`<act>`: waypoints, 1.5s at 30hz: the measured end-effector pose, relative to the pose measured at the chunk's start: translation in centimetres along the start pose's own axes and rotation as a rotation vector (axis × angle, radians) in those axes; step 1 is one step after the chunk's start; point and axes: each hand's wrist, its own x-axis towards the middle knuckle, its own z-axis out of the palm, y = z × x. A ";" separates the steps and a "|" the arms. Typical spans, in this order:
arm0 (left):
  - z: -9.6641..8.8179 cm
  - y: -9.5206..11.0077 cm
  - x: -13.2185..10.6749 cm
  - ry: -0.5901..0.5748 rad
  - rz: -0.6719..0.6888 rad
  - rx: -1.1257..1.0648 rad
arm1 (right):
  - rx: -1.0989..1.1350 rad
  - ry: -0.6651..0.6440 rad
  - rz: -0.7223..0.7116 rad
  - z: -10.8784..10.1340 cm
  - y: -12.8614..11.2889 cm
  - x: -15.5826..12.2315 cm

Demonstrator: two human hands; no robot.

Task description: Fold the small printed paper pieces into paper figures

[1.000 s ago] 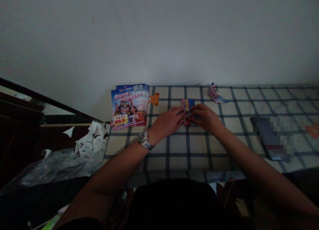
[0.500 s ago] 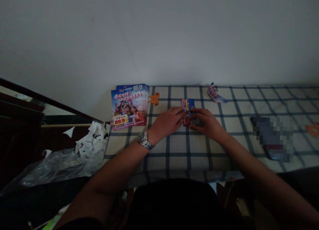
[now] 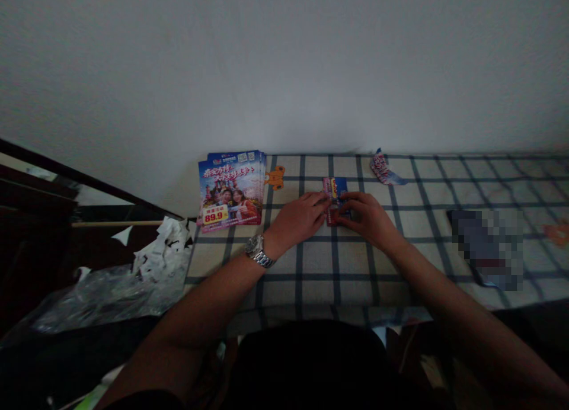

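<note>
A small folded piece of red-and-blue printed paper (image 3: 335, 191) lies near the middle of a cream cloth with dark blue checks (image 3: 355, 285), with its far end left uncovered. It is reached from both sides: the left hand (image 3: 297, 220) comes in from the left and the right hand (image 3: 368, 220) from the right. The fingers (image 3: 349, 204) of the right hand are curved over the paper's near part, and those of the left are laid against its left edge. Both sets are bent and touching it, but whether it is pinched or only pressed cannot be told.

A silver metal wristwatch (image 3: 255, 250) is worn on the left wrist. Farther left, a stack of glossy blue travel leaflets (image 3: 231, 191) lies against a white wall (image 3: 284, 60), with a small orange cut-out shape (image 3: 276, 177) just beside it. A torn printed paper strip (image 3: 384, 168) lies to the far right of the hands. A pixelated object (image 3: 486, 250) on the right cannot be made out. Crumpled white paper scraps (image 3: 164, 250) sit on clear plastic sheeting (image 3: 102, 297) off the cloth's left edge.
</note>
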 end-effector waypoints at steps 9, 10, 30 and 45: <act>0.1 -0.2 -0.1 0.003 0.003 0.006 | -0.016 -0.034 -0.071 -0.5 0.3 -0.4; 0.1 -0.2 -0.1 0.005 0.005 0.008 | -0.017 -0.033 -0.075 -0.5 0.3 -0.4; 0.0 -0.1 -0.2 0.000 0.001 -0.009 | -0.064 -0.027 -0.166 -0.5 0.3 -1.3; 0.2 0.0 0.1 0.056 -0.005 0.022 | -0.051 -0.046 -0.169 -0.9 -0.5 -1.1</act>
